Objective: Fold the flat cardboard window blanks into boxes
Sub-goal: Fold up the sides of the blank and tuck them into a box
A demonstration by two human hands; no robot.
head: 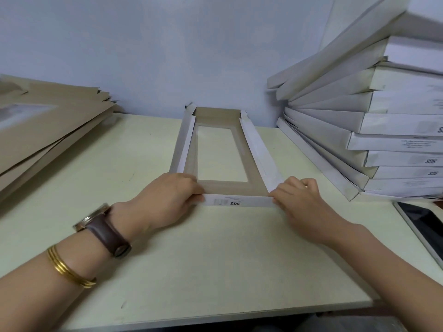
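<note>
my fingers (191,188) of both hands pinch the near end flap (238,202) of the window blank (223,188) at mid-table (215,259). uneven pressure from left hand (167,200) or right hand (299,200) may skew the crease, springing the corners open.

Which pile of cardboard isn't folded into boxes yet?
The brown pile on the left. Its sheets lie thin and flat, brown side up; the white stack on the right is already folded into boxes.

The pale table (215,259) bears a half-folded window box (227,186), flat brown blanks (48,130) left, white boxes (383,123) and a dark-screened device (426,226) right.
</note>
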